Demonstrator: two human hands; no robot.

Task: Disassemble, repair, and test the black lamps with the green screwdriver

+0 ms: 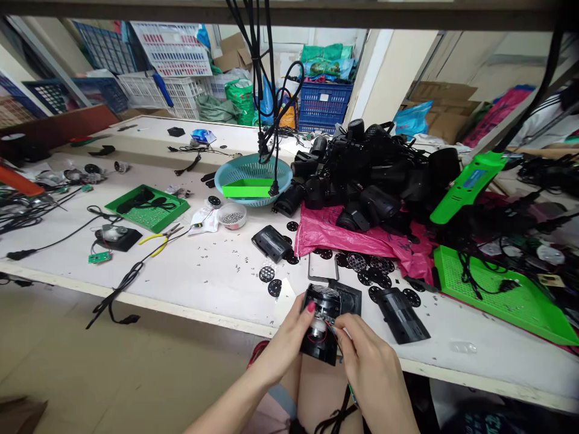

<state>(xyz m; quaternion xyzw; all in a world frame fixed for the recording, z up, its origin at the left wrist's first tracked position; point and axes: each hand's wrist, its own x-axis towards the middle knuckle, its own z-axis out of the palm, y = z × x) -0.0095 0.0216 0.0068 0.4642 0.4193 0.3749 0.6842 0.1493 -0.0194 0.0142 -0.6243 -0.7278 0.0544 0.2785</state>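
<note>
Both hands hold one black housing (322,325) just over the near edge of the counter (203,277). The left hand (289,343) is closed around the housing's left side, thumb laid up its face. The right hand (366,361) is pinched shut at the housing's right edge, fingertips on thin red wires there; whether it grips the wires or the casing cannot be told. A round silver part shows in the middle of the housing.

Taking the housing as the landmark: just right of it lies a second black casing (402,314) on the counter. Just behind and left are small black perforated discs (271,280). Farther behind, a pink bag (357,238) carries a pile of black parts (375,175). Well to the right sits a green tray (502,295), with a green power tool (470,184) behind it. Far behind and left stand a blue basket (253,178), a small bowl of screws (232,215), yellow-handled pliers (160,240) and another green tray (147,208).
</note>
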